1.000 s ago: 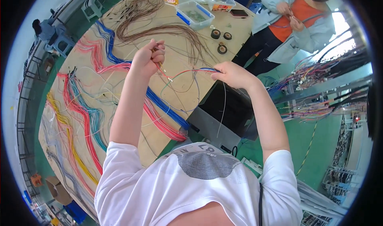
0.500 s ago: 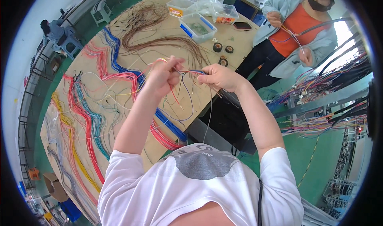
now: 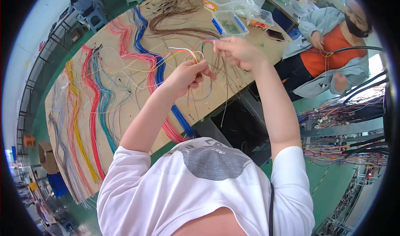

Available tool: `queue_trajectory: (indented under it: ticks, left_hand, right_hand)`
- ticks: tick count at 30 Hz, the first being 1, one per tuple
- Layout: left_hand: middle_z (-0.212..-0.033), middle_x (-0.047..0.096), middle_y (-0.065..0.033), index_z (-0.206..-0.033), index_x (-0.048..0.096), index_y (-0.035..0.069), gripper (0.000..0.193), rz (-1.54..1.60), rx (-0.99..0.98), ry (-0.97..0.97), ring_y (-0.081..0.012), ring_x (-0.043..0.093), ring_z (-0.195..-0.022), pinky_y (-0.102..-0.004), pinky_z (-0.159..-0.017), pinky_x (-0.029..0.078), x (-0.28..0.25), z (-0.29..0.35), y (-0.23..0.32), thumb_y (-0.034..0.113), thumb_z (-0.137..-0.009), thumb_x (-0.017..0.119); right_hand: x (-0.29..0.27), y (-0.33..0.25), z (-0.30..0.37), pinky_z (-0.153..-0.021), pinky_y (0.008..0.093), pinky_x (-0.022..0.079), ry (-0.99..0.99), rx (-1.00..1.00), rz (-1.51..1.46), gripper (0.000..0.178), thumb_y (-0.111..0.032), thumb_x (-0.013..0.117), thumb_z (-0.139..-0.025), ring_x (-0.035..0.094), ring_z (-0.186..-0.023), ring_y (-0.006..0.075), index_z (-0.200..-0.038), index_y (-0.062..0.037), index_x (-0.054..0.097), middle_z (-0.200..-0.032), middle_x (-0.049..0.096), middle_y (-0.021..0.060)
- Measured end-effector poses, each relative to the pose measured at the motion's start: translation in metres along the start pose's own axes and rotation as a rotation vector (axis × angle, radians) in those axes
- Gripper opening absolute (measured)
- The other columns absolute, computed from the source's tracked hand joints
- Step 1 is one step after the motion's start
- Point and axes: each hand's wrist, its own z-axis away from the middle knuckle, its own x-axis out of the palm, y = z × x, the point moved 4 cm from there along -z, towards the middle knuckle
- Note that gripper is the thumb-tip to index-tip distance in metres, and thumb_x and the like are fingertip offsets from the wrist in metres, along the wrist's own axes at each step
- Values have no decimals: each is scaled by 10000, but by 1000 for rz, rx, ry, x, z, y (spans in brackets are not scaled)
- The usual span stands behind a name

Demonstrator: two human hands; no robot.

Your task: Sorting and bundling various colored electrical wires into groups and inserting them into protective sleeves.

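Observation:
My left hand (image 3: pixel 188 76) is closed in a pinch around a small group of wires (image 3: pixel 186 52) in white, yellow and red, which fan out above the thumb. Farther away and to the right, my right hand (image 3: pixel 237 52) pinches the ends of several wires, a reddish one (image 3: pixel 207 40) among them. These wires curve across the gap between the two hands. Both hands are raised over the near right part of the wooden table (image 3: pixel 200 113). Below the left hand, loose wire ends hang down, blurred. Which wires pass inside each fist is hidden by the fingers.
Long bundles of blue (image 3: pixel 160 71), red (image 3: pixel 95 106), teal (image 3: pixel 103 119) and yellow wires (image 3: pixel 76 123) lie across the table, brown ones (image 3: pixel 166 25) beyond. Clear plastic boxes (image 3: pixel 229 24) and a phone (image 3: pixel 275 35) sit at the back right. A co-worker (image 3: pixel 329 52) stands at the right, handling wires.
My right hand has moved up and away, and both hands now stand farther apart in height. The white and yellow wires loop up between them. The view has shifted, and the co-worker's hands have moved.

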Motion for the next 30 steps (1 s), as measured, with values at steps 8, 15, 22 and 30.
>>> queue_trajectory:
  ticks: [8, 15, 22, 30]
  left_hand:
    - [-692, 568, -48, -879, 516, 23, 250, 129, 113, 14, -109, 522, -663, -238, -572, 387, 14, 11, -21, 222, -882, 364]
    - [-600, 416, 7, -817, 465, 31, 222, 432, 132, -48, -124, 478, -589, -283, -560, 417, 16, 22, -16, 219, -887, 368]
    - [-658, 411, -11, -830, 420, 61, 155, 547, 286, 232, -121, 412, -538, -265, -493, 390, 6, -4, -15, 195, -885, 368]
    - [-683, 448, -16, -792, 463, 61, 196, 102, 557, 588, -113, 417, -585, -261, -522, 371, 10, -1, -14, 228, -872, 399]
  right_hand:
    - [15, -22, -52, -345, 194, 149, 268, -142, -48, 232, -243, 470, -830, 227, -385, 28, -722, -41, 501, -500, 317, -62]
    - [3, -7, -45, -329, 184, 139, 174, -156, -449, 386, -396, 438, -836, 216, -378, 16, -772, -21, 501, -486, 295, -83]
    - [55, 71, -1, -336, 165, 192, 145, -8, -283, 437, -463, 410, -829, 269, -378, 14, -925, -48, 508, -528, 409, -66]
    - [63, 67, 21, -385, 189, 246, 22, -115, 114, 267, -296, 443, -843, 347, -446, 45, -828, -41, 521, -565, 428, -31]
